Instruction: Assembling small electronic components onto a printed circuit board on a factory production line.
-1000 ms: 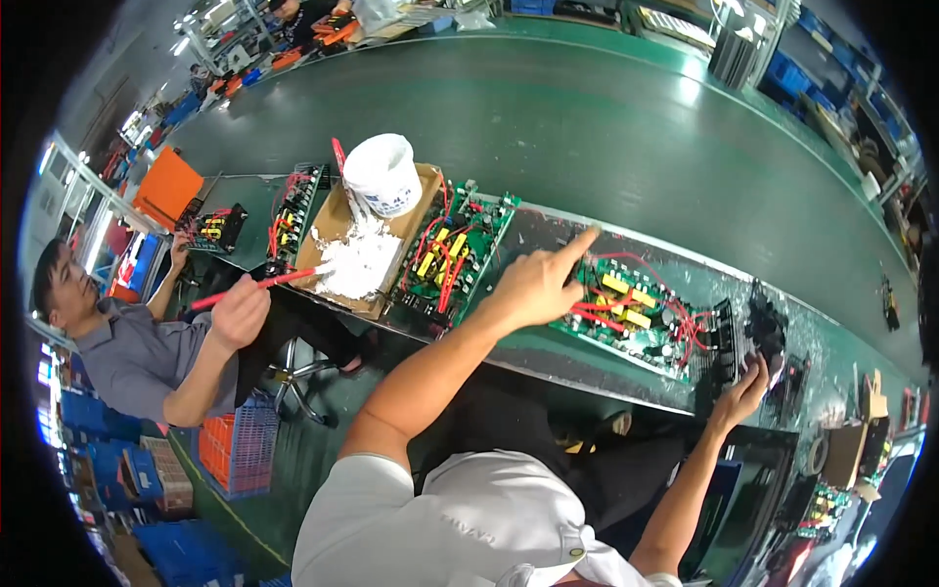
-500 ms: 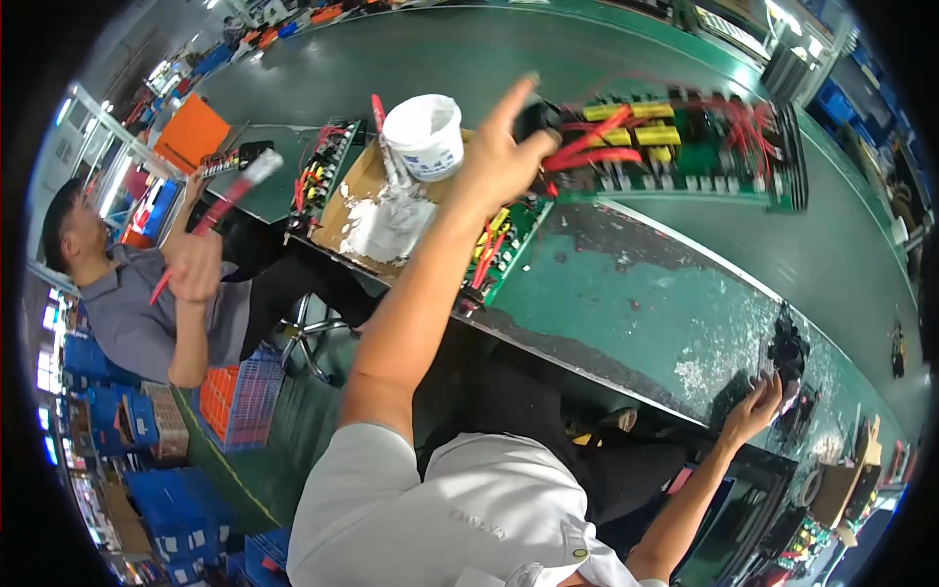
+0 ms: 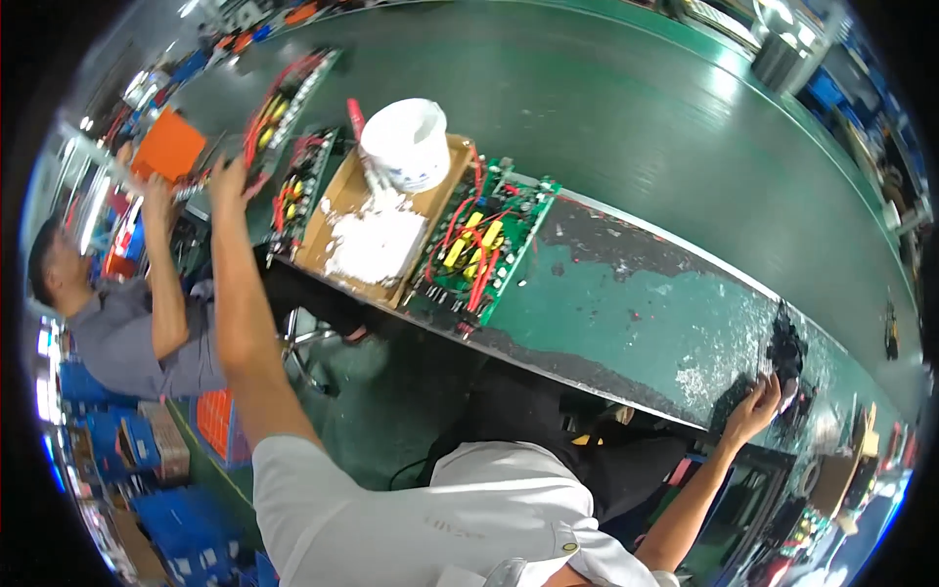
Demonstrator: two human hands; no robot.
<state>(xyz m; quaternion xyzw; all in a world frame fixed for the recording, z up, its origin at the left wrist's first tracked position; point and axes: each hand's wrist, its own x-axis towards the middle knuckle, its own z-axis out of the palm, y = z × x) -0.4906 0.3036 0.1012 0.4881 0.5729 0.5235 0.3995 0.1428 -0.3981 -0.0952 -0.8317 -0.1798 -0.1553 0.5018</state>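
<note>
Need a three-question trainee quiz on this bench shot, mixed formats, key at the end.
1. What stands in the cardboard tray?
a) a blue crate
b) a white bucket
c) a roll of tape

2. True or false: the right hand is at the white bucket.

3. Fill in: the left hand, slightly blurred, is next to a wired circuit ____.

Key:
1. b
2. False; it is beside a black lump.
3. board
</note>
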